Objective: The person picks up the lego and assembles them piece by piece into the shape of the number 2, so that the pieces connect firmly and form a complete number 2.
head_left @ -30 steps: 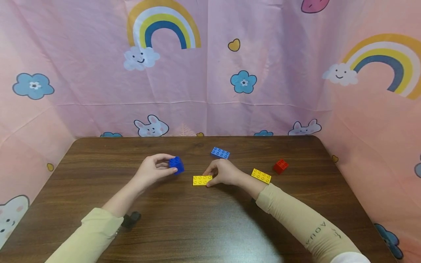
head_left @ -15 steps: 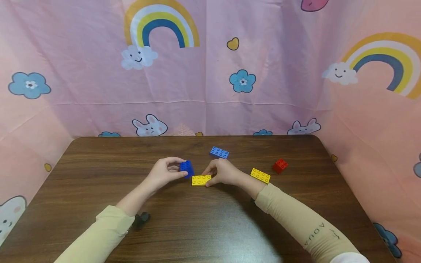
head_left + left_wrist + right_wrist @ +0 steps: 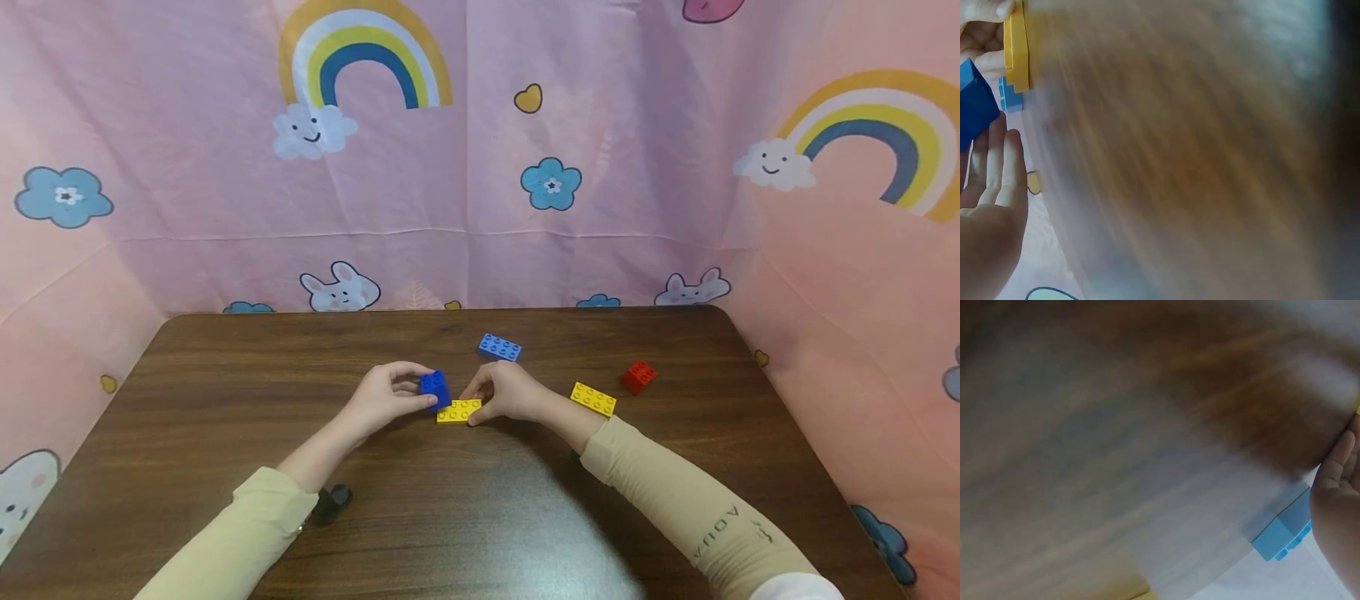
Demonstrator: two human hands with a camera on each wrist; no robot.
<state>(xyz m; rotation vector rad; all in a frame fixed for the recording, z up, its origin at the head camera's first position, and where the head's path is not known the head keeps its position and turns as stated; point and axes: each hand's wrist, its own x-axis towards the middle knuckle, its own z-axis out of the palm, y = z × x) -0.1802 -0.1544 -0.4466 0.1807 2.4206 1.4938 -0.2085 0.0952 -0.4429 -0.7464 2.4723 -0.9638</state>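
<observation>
Dark blue block [image 3: 435, 390]: my left hand [image 3: 384, 398] is pinching it near the yellow brick [image 3: 461, 411] (which my right hand [image 3: 512, 392] is gripping).

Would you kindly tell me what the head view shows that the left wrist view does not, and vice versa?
Only the head view shows the red block, the other yellow block and both sleeves.

Only the left wrist view shows a gap between the dark blue block and the held yellow block; from the head they overlap.

Both show the left hand holding the dark blue block, the right hand pinching the held yellow block, and the light blue block.
</observation>
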